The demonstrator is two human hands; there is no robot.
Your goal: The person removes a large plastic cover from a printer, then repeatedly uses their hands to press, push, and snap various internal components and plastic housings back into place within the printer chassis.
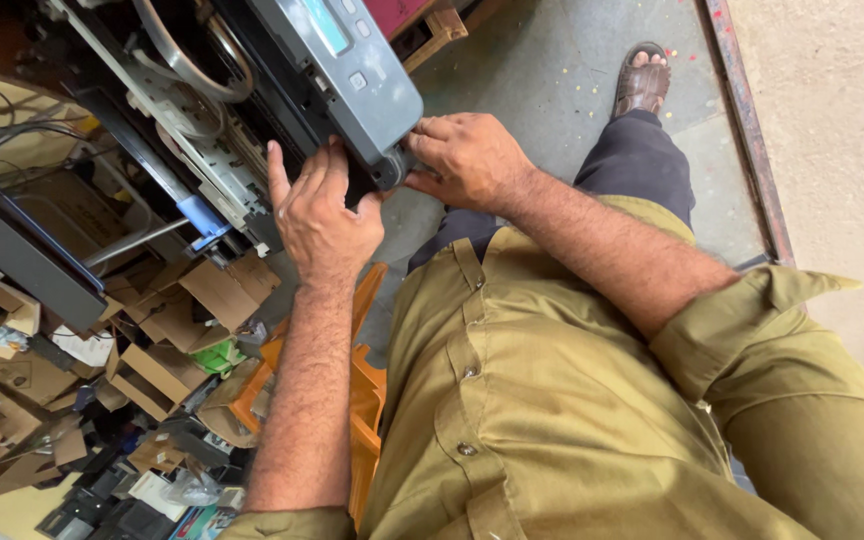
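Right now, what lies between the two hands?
In the head view, the grey panel corner of the printer lies between left hand and right hand.

this looks like a small repair workshop, the kind that fixes office machines. a printer (282, 90) stands opened up, its grey panel (347, 70) tilted and its inner rails, belts and white plastic frame laid bare. below it, along the left edge, lies a heap of torn cardboard boxes (152, 370), loose dark parts (102, 500) and plastic wrapping. an orange stool (367, 390) stands beside the heap. the floor (552, 70) is worn grey concrete flecked with scraps, and a rusted metal door rail (747, 130) runs past a rough wall (832, 120).
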